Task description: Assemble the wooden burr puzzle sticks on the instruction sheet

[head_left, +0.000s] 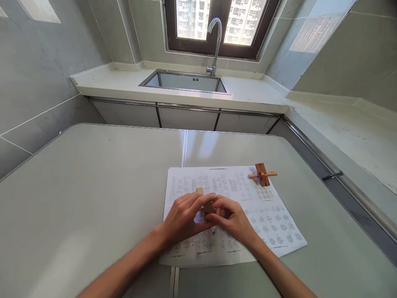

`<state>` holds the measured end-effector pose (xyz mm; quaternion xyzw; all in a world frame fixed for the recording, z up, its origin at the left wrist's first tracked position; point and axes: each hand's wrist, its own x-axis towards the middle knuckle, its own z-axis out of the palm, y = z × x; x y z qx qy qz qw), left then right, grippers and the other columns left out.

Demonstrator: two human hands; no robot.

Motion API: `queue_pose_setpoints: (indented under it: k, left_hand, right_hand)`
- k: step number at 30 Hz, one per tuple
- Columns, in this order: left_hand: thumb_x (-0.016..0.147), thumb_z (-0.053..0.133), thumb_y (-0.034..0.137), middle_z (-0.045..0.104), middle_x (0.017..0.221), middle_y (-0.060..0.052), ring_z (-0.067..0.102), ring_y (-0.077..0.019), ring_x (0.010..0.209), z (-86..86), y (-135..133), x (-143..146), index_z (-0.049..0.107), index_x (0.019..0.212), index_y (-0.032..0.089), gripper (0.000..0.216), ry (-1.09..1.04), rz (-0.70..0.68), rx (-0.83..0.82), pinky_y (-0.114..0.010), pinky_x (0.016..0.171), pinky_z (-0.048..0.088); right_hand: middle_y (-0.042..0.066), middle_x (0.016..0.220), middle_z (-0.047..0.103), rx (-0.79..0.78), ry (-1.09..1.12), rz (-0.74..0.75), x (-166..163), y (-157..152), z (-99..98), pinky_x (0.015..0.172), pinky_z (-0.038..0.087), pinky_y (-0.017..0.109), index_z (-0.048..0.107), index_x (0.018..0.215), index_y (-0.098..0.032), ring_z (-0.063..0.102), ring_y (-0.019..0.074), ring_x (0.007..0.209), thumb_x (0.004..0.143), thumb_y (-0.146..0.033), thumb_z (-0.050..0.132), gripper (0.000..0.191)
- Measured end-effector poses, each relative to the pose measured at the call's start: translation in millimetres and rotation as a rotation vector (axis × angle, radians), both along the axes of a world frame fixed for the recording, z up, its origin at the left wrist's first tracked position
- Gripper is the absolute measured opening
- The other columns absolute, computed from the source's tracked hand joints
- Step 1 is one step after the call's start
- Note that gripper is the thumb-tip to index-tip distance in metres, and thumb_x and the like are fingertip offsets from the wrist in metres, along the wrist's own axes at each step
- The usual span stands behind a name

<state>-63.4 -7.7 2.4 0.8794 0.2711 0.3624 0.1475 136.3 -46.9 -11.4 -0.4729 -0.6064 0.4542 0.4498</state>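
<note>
Wooden block (209, 208) over the printed sheet (248, 236), fingers of left hand (186, 213) and right hand (234, 215) clamped on it! One wooden cross (262, 174) sits joined at the far right corner; the block's completeness, hidden by fingers, can't be told.

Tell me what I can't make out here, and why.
All in the head view:
Wooden pieces in hand: full shape and count, hidden by the left hand and right hand.
Printed sheet: small diagrams and text, too small to read.
Sink: floor, hidden behind its front rim.
Forearms: cut off by the picture's bottom edge.
</note>
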Motion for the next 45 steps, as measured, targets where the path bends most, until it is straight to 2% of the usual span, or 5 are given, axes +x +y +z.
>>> queue_pose_setpoints:
  k: [11,15,24,35,45]
  left_hand:
    - [0.099,0.069,0.040,0.075,0.113,-0.005,0.072,-0.0194,0.097,4.8,6,0,0.028,0.164,0.027,0.077,-0.425,0.058,-0.817,-0.039,0.096,0.059]
    - [0.101,0.065,0.048,0.073,0.124,-0.012,0.068,-0.0255,0.114,17.0,11,-3,0.044,0.157,0.022,0.066,-0.520,-0.040,-1.076,-0.041,0.103,0.053]
    - [0.097,0.072,0.034,0.065,0.111,-0.010,0.055,-0.0158,0.085,10.5,12,-2,0.065,0.136,0.018,0.043,-0.705,-0.350,-1.545,-0.035,0.086,0.042]
    - [0.106,0.059,0.036,0.065,0.112,-0.009,0.070,-0.0150,0.081,10.3,5,3,0.060,0.138,0.022,0.035,-0.631,-0.588,-1.598,-0.028,0.072,0.042]
    - [0.106,0.060,0.047,0.073,0.124,-0.020,0.081,-0.0326,0.098,15.8,3,4,0.031,0.154,0.025,0.061,-0.401,-0.553,-1.422,-0.032,0.071,0.057]
  right_hand:
    - [0.000,0.073,0.065,-0.169,0.186,-0.079,8,6,1.8,0.053,0.042,0.026,0.063,0.103,-0.023,0.052,0.0139,0.057,0.100,-0.053,0.067,0.030]
    - [0.005,0.102,0.075,-0.178,0.350,-0.078,6,7,4.6,0.055,0.048,0.027,0.053,0.104,-0.026,0.058,0.0122,0.059,0.097,-0.050,0.073,0.033]
    - [0.005,0.097,0.076,-0.175,0.381,-0.101,11,8,7.1,0.068,0.055,0.033,0.065,0.110,-0.023,0.065,0.0165,0.069,0.096,-0.046,0.075,0.029]
    - [-0.005,0.062,0.051,-0.160,0.202,-0.084,13,4,5.6,0.053,0.037,0.027,0.070,0.117,-0.021,0.041,0.0129,0.054,0.101,-0.056,0.063,0.039]
    - [-0.004,0.065,0.052,-0.127,0.133,-0.054,10,-1,11.0,0.067,0.051,0.030,0.072,0.133,-0.025,0.050,0.0147,0.061,0.109,-0.055,0.048,0.045]
